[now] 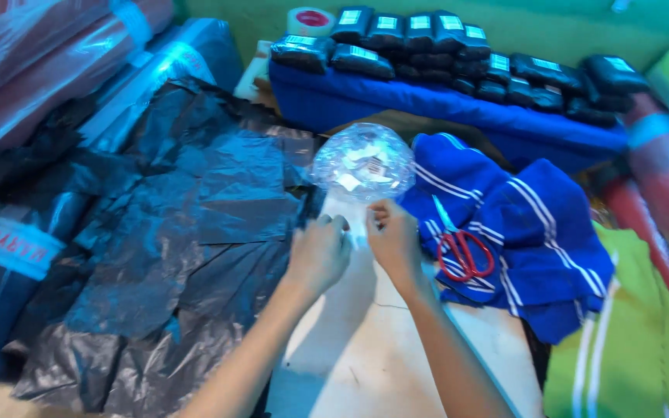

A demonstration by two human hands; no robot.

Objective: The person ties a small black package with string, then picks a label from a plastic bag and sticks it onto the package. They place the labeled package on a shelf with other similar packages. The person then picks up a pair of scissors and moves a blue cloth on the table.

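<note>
- Reaching forward over the white table (373,348) from the bottom edge: two bare forearms, hands close together.
- Lying at far left: black plastic sheets (187,232), overlapping, too many to count.
- Curling loosely, knuckles up: left hand (317,254), fingers narrow, grip impossible to tell.
- Pinching something small and pale, unclear what: right hand (393,238).
- Sitting just beyond both hands: one clear bag of white slips (362,162).
- Resting on blue striped cloth (520,232): one pair of red-handled scissors (462,248).
</note>
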